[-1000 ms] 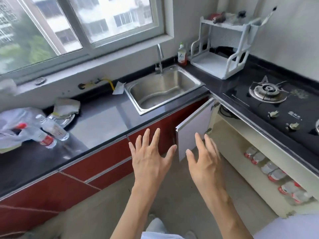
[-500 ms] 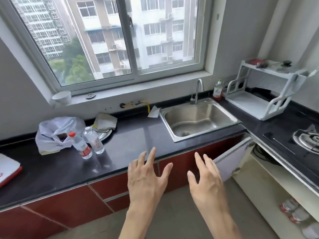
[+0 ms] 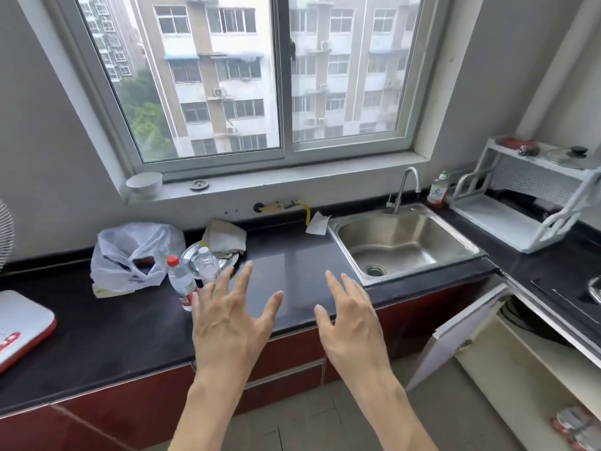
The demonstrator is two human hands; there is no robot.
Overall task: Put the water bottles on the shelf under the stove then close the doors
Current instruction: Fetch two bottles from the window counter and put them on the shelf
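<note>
Two clear water bottles stand upright on the dark counter [image 3: 292, 255]: one with a red cap [image 3: 180, 281], one with a white cap [image 3: 207, 264] just behind it. My left hand [image 3: 227, 320] is open, fingers spread, its fingertips overlapping the bottles' lower right. My right hand [image 3: 353, 323] is open and empty above the counter's front edge. At the right, the white cabinet door [image 3: 461, 333] under the stove hangs open, showing the shelf [image 3: 520, 379]. Several bottles [image 3: 577, 428] lie blurred on it at the bottom right corner.
A white plastic bag [image 3: 130, 255] sits left of the bottles, a steel plate [image 3: 224, 260] with a cloth [image 3: 226, 237] behind them. The steel sink [image 3: 403, 242] and tap are at centre right, a white dish rack [image 3: 533, 203] beyond. A red-and-white appliance [image 3: 19, 327] lies far left.
The view has swung left and up from the stove cabinet toward the counter. Both open hands have moved toward the two bottles; the left hand now reaches them.
</note>
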